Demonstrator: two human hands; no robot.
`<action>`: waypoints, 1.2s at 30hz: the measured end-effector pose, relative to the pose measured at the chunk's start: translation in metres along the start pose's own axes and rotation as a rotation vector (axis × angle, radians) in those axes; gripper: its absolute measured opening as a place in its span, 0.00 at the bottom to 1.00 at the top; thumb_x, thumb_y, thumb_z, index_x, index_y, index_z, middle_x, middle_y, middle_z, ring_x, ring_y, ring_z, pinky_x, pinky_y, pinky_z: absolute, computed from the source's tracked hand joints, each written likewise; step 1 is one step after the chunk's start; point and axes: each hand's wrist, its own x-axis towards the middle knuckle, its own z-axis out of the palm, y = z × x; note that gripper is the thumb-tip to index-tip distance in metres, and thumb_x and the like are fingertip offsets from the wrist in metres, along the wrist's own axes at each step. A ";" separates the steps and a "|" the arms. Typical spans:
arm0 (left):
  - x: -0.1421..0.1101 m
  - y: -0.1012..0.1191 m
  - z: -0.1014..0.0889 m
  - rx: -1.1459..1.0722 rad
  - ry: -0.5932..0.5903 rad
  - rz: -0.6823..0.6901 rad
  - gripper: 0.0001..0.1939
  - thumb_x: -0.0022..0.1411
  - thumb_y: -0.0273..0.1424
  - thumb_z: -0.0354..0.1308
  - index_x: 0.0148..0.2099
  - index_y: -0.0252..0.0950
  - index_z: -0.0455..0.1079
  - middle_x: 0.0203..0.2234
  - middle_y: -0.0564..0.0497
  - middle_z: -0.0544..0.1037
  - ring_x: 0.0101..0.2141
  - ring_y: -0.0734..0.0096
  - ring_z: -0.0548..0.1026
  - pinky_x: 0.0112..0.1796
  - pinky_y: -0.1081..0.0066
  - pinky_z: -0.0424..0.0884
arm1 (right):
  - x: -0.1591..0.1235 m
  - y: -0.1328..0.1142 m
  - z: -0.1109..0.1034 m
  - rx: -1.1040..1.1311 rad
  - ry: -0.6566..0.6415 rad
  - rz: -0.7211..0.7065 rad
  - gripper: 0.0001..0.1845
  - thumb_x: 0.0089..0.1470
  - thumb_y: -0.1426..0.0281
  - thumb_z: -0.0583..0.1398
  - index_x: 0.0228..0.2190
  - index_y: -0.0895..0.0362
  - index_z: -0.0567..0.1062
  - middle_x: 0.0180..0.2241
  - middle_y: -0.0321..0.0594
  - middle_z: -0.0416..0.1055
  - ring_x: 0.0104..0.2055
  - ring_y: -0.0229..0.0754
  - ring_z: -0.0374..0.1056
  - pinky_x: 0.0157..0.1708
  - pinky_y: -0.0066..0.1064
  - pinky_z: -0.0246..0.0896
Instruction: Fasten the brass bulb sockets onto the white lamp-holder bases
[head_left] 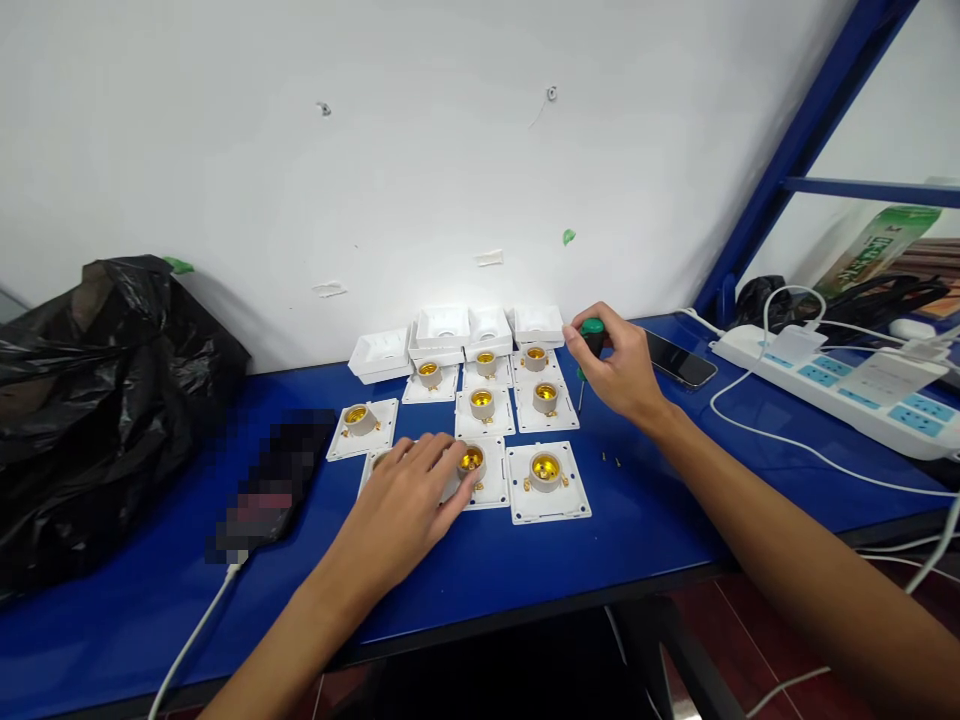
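Note:
My left hand (pixel 412 495) rests over the front row, its thumb and index finger around the lamp holder (pixel 492 485) with a brass-coloured socket on a square white plate. Under that hand, another white plate is mostly hidden. In my right hand (pixel 619 365) is a screwdriver (pixel 592 328) with a green and black handle, its shaft pointing down beside the plates. A separate lamp holder (pixel 545 468) lies just right of my left hand. Several more lamp holders (pixel 481 400) stand in rows behind. Two small brass screws (pixel 617 462) lie on the blue table (pixel 645 520).
White square covers (pixel 442 325) are stacked against the wall. A black plastic bag (pixel 97 400) and a phone on a charging cable (pixel 274 490) are at left. To the right are another phone (pixel 679 358), a power strip (pixel 840 385) and loose white cables.

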 end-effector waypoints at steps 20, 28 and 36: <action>-0.075 -0.024 -0.009 -0.235 -0.096 -0.204 0.18 0.72 0.44 0.51 0.60 0.46 0.67 0.49 0.49 0.79 0.50 0.59 0.76 0.53 0.61 0.71 | 0.000 0.002 0.001 -0.010 -0.008 -0.017 0.11 0.63 0.63 0.59 0.30 0.53 0.68 0.22 0.30 0.62 0.23 0.34 0.55 0.26 0.31 0.55; -0.022 -0.077 -0.030 -0.204 -0.028 -0.311 0.20 0.72 0.46 0.46 0.55 0.43 0.71 0.53 0.45 0.76 0.53 0.54 0.74 0.55 0.56 0.69 | -0.001 -0.001 0.001 -0.003 -0.021 0.000 0.10 0.63 0.63 0.59 0.30 0.53 0.68 0.22 0.30 0.61 0.22 0.34 0.54 0.26 0.32 0.53; 0.011 -0.094 0.009 -0.001 -0.302 -0.177 0.27 0.73 0.43 0.41 0.67 0.42 0.65 0.62 0.42 0.72 0.59 0.50 0.70 0.55 0.50 0.65 | -0.001 0.002 0.000 -0.012 -0.007 -0.004 0.10 0.63 0.63 0.59 0.30 0.52 0.68 0.23 0.31 0.63 0.23 0.35 0.56 0.26 0.32 0.55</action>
